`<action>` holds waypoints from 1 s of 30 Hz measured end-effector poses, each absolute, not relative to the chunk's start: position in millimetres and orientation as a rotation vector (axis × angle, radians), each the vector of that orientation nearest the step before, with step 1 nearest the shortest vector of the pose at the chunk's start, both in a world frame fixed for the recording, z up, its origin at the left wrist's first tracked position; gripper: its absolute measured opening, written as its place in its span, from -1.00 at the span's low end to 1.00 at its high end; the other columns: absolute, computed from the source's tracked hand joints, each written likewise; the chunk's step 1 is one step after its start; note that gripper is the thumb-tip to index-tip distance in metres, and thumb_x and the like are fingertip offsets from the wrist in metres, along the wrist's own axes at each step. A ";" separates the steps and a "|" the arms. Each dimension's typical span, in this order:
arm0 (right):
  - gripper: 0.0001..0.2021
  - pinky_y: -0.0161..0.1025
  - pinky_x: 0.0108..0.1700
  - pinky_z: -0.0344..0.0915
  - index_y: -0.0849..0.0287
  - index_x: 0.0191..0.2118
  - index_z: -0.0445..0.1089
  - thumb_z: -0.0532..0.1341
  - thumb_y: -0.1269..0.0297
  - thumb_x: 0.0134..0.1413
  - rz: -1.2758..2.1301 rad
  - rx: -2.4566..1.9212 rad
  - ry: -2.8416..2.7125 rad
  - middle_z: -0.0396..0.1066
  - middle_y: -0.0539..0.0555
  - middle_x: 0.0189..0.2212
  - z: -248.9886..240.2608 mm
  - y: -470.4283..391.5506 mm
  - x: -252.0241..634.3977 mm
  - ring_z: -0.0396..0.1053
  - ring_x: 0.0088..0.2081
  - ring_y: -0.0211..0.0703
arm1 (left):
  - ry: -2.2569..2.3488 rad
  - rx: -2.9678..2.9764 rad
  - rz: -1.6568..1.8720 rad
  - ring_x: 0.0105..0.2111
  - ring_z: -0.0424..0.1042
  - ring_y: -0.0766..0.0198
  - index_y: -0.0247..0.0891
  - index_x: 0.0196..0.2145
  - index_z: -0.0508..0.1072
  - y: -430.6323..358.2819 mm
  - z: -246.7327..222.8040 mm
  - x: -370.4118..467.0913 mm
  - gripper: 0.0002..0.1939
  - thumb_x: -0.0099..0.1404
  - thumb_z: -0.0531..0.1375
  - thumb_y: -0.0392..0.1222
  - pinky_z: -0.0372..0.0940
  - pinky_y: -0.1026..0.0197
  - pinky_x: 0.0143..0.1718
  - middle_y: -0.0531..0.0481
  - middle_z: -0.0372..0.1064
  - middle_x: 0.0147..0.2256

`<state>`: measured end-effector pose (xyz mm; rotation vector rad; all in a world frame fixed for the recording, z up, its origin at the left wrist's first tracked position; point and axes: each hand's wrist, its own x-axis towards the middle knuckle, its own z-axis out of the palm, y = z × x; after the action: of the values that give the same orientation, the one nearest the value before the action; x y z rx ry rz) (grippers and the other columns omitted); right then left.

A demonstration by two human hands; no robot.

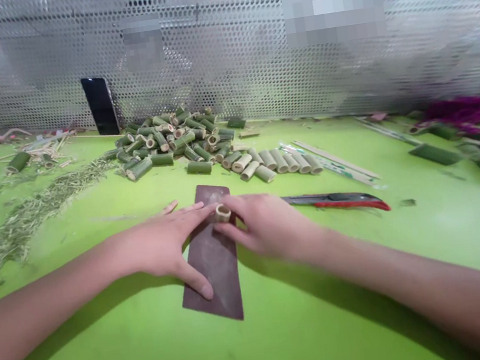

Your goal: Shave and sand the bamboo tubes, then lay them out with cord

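On the bench (112,353) we find the left hand (157,245) spread wide, the right hand (268,223) pinched. A brown sheet (216,266) lies toward the near edge; at its far half, the pinch holds a bamboo piece (222,213). We judge it light, stiff, best gripped by its sides. No containers seen.

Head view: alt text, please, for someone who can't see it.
The right hand holds a short bamboo piece on a brown sheet, where the left hand rests, on a green table. A pile of cut bamboo lies behind, a red-handled knife to the right.
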<state>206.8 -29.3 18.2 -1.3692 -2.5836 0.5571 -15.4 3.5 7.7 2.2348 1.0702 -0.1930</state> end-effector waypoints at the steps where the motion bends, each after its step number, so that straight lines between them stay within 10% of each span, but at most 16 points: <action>1: -0.86 -0.23 -0.43 0.20 0.13 -0.27 0.39 0.20 0.24 0.33 0.592 -1.310 -2.619 0.48 0.09 -0.40 17.8 -28.8 206.7 0.35 -0.48 -0.17 | 1.072 2.235 -0.198 0.49 -0.45 -0.36 0.10 0.52 -0.40 3.4 8.9 -14.9 0.45 -0.03 0.41 0.46 -0.33 -0.46 0.45 0.00 -0.49 0.53; 30: -0.85 -0.25 -0.37 0.33 0.17 -0.18 0.40 0.16 0.23 0.41 0.760 -1.140 -2.635 0.51 0.07 -0.33 12.8 -26.7 203.9 0.42 -0.42 -0.20 | 1.059 2.235 -0.242 0.49 -0.47 -0.35 0.03 0.52 -0.38 1.3 16.7 -13.1 0.50 -0.08 0.43 0.47 -0.39 -0.47 0.45 -0.04 -0.48 0.53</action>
<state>203.9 -26.7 12.8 -1.1398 -2.6351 0.7603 -13.1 1.3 16.7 2.2351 1.0595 -0.2417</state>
